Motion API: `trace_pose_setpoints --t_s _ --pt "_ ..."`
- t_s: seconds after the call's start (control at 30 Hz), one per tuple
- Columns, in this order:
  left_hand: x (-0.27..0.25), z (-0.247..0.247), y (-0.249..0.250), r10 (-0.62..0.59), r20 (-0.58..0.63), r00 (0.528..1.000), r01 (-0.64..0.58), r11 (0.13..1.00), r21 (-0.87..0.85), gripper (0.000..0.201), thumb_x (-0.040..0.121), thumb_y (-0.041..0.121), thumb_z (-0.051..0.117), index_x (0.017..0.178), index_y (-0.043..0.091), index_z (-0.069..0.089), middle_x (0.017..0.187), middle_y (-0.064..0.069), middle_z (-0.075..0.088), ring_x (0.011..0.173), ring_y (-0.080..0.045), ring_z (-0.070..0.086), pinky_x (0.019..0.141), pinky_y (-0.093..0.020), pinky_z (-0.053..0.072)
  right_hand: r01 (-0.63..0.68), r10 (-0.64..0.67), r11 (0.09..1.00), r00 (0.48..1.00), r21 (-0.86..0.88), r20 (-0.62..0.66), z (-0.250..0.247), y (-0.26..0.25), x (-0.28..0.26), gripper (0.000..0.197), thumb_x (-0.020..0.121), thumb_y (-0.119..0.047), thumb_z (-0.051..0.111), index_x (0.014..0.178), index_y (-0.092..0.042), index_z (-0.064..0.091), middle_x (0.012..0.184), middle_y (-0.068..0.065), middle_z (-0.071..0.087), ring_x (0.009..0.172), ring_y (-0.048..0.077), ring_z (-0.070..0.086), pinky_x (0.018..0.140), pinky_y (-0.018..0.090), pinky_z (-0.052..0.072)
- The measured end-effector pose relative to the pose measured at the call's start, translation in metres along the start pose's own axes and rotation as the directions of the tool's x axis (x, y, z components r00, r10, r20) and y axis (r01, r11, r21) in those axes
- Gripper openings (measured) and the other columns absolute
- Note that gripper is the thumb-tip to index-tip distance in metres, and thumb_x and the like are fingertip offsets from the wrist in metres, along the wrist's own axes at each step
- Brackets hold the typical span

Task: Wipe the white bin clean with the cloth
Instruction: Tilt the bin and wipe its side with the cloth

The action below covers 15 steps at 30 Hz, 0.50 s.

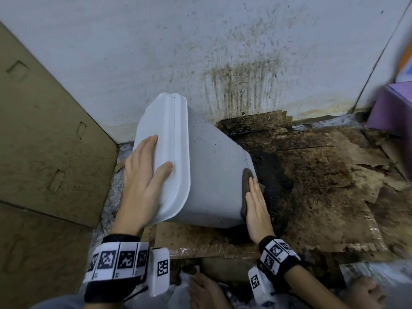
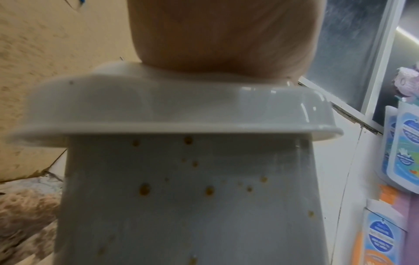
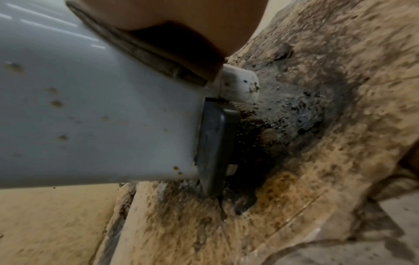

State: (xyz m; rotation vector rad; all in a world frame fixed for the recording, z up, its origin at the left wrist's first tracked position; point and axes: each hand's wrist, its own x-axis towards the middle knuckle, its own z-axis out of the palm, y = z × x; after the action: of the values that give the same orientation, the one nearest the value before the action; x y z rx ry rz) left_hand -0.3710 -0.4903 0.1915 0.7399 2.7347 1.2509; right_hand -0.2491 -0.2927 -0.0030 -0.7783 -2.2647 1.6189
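Note:
The white bin (image 1: 214, 175) leans tilted on the floor, its lid (image 1: 165, 130) pointing up and left. Brown specks dot its side wall (image 2: 204, 197). My left hand (image 1: 142, 175) lies flat on the lid, fingers straight and thumb across the lid's rim. My right hand (image 1: 256, 204) presses a grey-brown cloth (image 1: 244, 186) against the bin's lower wall near the base, fingers straight. In the right wrist view the cloth (image 3: 140, 48) sits between my palm (image 3: 181, 18) and the bin (image 3: 90, 107), just above a dark pedal (image 3: 213, 143) at the base.
A large cardboard box (image 1: 44, 141) stands on the left. The white wall (image 1: 234, 85) behind is streaked with dark stains. Soiled, torn cardboard (image 1: 323, 186) covers the floor on the right. A purple box (image 1: 392, 108) sits far right. My bare foot (image 1: 207, 291) is near the bottom.

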Motion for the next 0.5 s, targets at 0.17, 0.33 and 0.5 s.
trace_pose_setpoints --t_s 0.17,0.33,0.5 --pt "0.001 0.003 0.005 0.022 0.011 1.000 -0.022 0.999 0.032 0.076 0.088 0.063 0.034 0.158 0.034 0.028 0.162 0.016 0.026 0.146 0.000 0.015 0.124 -0.047 0.018 0.031 -0.031 0.999 0.999 0.019 0.011 0.006 -0.025 -0.003 0.043 0.110 -0.026 0.015 0.151 -0.033 0.004 0.168 -0.008 0.001 0.153 0.000 0.001 0.127 0.028 0.000" --pt "0.002 0.006 0.007 0.034 0.016 0.999 -0.035 0.998 0.044 0.074 0.090 0.063 0.036 0.158 0.036 0.027 0.162 0.019 0.024 0.148 0.001 0.013 0.125 -0.048 0.017 0.235 -0.238 0.970 0.969 0.057 0.064 0.015 -0.106 -0.017 0.052 0.106 -0.035 0.014 0.157 -0.031 0.008 0.167 -0.016 0.006 0.151 -0.007 0.002 0.126 0.027 0.003" --pt "0.003 0.005 0.004 0.035 0.017 0.999 -0.035 0.998 0.048 0.075 0.090 0.064 0.034 0.159 0.036 0.026 0.162 0.021 0.023 0.146 0.007 0.011 0.125 -0.042 0.015 0.312 -0.329 0.944 0.918 0.106 0.223 0.009 -0.144 -0.010 0.051 0.111 -0.032 0.019 0.160 -0.030 0.003 0.167 -0.019 -0.002 0.150 -0.009 -0.006 0.125 0.025 -0.002"
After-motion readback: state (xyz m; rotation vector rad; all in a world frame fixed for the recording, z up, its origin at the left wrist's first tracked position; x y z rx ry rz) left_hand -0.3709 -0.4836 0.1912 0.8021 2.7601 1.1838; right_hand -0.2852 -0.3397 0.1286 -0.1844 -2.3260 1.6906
